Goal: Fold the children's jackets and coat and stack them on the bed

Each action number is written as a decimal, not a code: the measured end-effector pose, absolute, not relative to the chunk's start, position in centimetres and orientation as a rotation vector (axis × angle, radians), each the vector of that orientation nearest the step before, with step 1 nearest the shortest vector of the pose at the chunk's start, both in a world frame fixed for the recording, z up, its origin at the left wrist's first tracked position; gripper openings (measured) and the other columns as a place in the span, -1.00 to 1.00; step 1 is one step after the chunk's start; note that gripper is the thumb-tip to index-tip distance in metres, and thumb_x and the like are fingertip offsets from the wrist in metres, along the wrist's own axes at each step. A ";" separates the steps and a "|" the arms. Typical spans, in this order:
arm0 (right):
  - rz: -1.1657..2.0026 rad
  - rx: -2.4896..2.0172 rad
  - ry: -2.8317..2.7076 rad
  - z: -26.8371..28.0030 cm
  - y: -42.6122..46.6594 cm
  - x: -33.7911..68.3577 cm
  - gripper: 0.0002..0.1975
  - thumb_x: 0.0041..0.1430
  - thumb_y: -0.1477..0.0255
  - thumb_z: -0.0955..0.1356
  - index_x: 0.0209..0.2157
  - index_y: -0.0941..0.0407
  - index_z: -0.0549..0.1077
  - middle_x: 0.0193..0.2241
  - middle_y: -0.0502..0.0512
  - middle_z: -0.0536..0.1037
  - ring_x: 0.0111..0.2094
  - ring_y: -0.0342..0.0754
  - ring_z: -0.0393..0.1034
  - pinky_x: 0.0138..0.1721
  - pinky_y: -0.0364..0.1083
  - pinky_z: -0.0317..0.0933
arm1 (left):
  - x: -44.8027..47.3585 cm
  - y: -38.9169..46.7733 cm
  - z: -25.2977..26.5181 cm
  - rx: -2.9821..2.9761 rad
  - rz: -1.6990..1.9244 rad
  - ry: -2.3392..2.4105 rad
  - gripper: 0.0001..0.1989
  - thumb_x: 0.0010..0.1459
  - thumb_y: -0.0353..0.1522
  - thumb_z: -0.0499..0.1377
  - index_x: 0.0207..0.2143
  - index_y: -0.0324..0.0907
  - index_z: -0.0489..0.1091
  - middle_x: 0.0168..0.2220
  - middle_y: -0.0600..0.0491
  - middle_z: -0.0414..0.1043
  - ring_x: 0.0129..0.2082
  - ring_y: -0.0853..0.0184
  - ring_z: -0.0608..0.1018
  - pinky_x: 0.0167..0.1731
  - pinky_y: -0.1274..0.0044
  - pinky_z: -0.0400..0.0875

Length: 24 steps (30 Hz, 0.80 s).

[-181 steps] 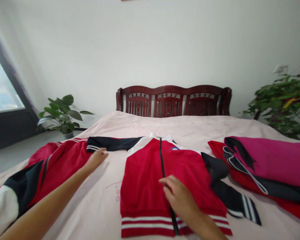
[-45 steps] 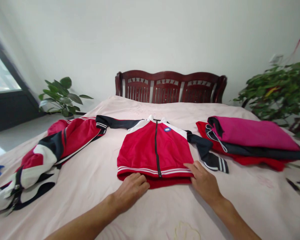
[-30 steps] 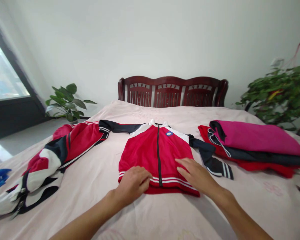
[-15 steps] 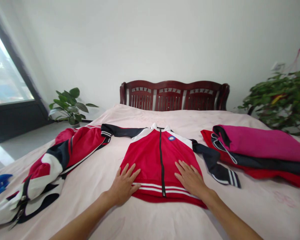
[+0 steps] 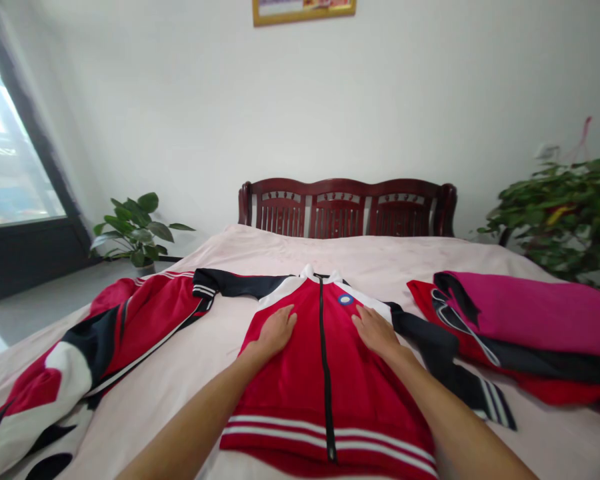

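A red zip-up jacket point(image 5: 295, 373) with a white collar, white shoulder panels and dark sleeves lies face up on the bed, its black zipper closed down the middle. My left hand point(image 5: 279, 330) rests flat on its chest, left of the zipper. On the other side my right hand point(image 5: 377, 330) lies on the chest, just below a round blue-and-white badge point(image 5: 346, 300). Both hands are open and grip nothing. The dark left sleeve point(image 5: 247, 285) stretches outward, and the right sleeve point(image 5: 460, 373) bends toward the front, partly behind my right forearm.
Another red, white and dark jacket point(image 5: 150, 327) lies crumpled at the left. Folded clothes, magenta on top point(image 5: 530, 313), are stacked at the right. The pale pink bedspread point(image 5: 380, 253) reaches a dark wooden headboard point(image 5: 337, 207). Plants point(image 5: 140, 230) stand on both sides.
Both hands have slid up the jacket from near its hem to the chest. The camera view has tilted up, and a picture frame now shows on the wall.
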State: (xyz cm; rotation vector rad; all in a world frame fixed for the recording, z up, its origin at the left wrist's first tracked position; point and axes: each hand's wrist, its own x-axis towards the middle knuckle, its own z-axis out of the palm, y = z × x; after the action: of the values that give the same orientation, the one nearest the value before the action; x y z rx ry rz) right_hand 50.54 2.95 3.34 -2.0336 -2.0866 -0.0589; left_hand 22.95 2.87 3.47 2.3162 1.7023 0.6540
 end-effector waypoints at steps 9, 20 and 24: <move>0.072 -2.410 -1.912 -0.7 7.3 56.6 -0.42 0.37 0.16 0.01 0.36 -0.12 0.09 0.43 0.20 -0.07 0.42 0.28 -0.29 0.14 0.62 -0.22 | 20.6 9.3 -1.0 2.334 0.341 1.934 -0.37 0.30 -0.02 -0.04 0.33 -0.07 0.17 0.41 -0.14 0.03 0.40 -0.08 0.06 0.29 0.02 -0.07; -0.200 -2.298 -2.019 -0.3 6.8 56.5 -0.45 0.31 0.28 0.11 0.26 0.03 0.32 0.35 0.25 0.16 0.37 0.35 -0.09 0.19 0.51 -0.10 | 11.0 11.5 3.1 2.084 0.707 2.394 -0.57 0.32 -0.35 -0.08 0.16 -0.16 0.35 0.26 -0.12 0.28 0.26 0.17 0.31 0.24 0.35 0.16; -0.334 -1.872 -2.206 0.9 4.9 52.9 -0.46 0.32 0.27 0.12 0.25 0.09 0.33 0.30 0.21 0.28 0.34 0.19 0.06 0.30 0.29 -0.06 | 5.1 12.4 5.8 1.551 0.981 2.792 -0.37 0.25 -0.32 0.05 0.33 -0.28 0.04 0.36 -0.32 -0.01 0.33 -0.10 0.14 0.22 0.11 0.12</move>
State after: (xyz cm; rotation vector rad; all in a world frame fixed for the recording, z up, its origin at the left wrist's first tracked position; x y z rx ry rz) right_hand 52.89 4.86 0.86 -1.8723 -2.2057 -0.3336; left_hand 5.13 12.42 5.82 1.5513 2.7917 0.9810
